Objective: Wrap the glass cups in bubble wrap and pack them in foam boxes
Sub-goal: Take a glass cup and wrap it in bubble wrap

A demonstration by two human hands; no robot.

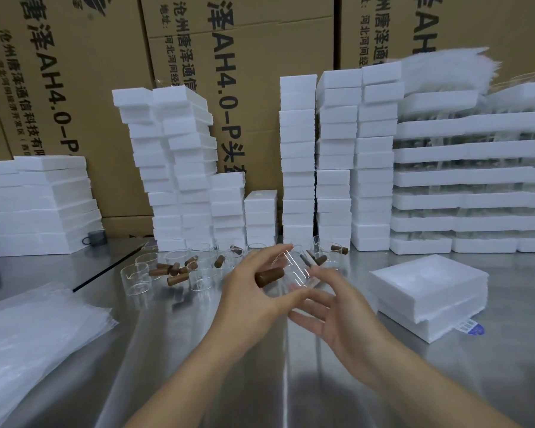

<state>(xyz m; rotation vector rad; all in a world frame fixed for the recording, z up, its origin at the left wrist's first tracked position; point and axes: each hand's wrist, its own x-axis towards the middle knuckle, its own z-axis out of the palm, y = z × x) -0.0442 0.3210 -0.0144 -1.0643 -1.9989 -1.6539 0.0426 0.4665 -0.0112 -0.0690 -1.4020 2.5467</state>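
Head view: you're holding the clear glass cup with brown wooden handle [291, 274] above the steel tabletop [260, 381], left hand [254, 291] grip pinching its handle side, right hand [337, 316] grip spread beneath. Judging it light, slick, fragile; hold the wall. Loose glass cups [167, 267] are crowding behind; bubble wrap sheets [34, 341] are lying left, white foam box [430, 291] right.

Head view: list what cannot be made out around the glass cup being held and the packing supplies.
- Glass cup, head view: clear and motion-blurred; its rim and base outline are hard to trace between the left hand and right hand.
- Bubble wrap sheets: cut off by the left edge; the count is unreadable.
- Foam box: lid shut, contents hidden.
- Label under the box: mostly covered, print too small.
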